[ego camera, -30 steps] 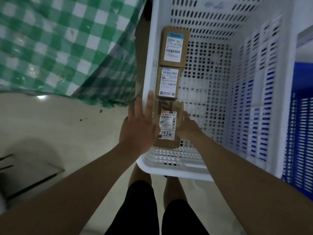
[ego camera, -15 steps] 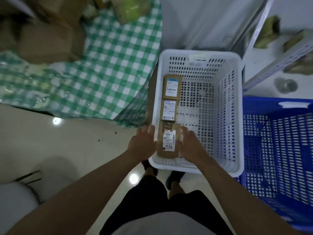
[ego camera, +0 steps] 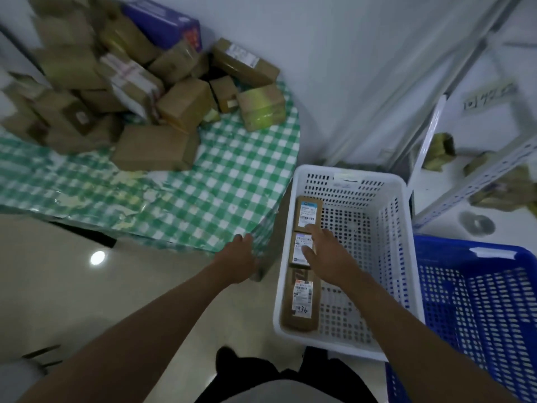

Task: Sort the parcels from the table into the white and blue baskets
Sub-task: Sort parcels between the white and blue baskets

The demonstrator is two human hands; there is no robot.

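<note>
Three brown labelled parcels lie in a row along the left wall of the white basket [ego camera: 406, 257]: the far parcel [ego camera: 308, 213], the middle parcel [ego camera: 299, 251] and the near parcel [ego camera: 300, 301] marked 936. My right hand [ego camera: 322, 251] hovers open above the middle parcel, fingers pointing away from me. My left hand [ego camera: 238, 257] is open and held outside the basket, by the hanging edge of the tablecloth. A pile of several cardboard parcels [ego camera: 151, 146] sits on the table with the green checked cloth [ego camera: 232, 184]. The blue basket [ego camera: 494, 301] stands at the right.
A metal shelf frame [ego camera: 470, 181] with several packages stands behind the blue basket. A purple box [ego camera: 165, 21] tops the pile. Pale glossy floor lies at the left, with my legs and shoes at the bottom.
Both hands have let go of the near parcel, which now lies in the white basket. My view has lifted, so the table's pile has come into sight.
</note>
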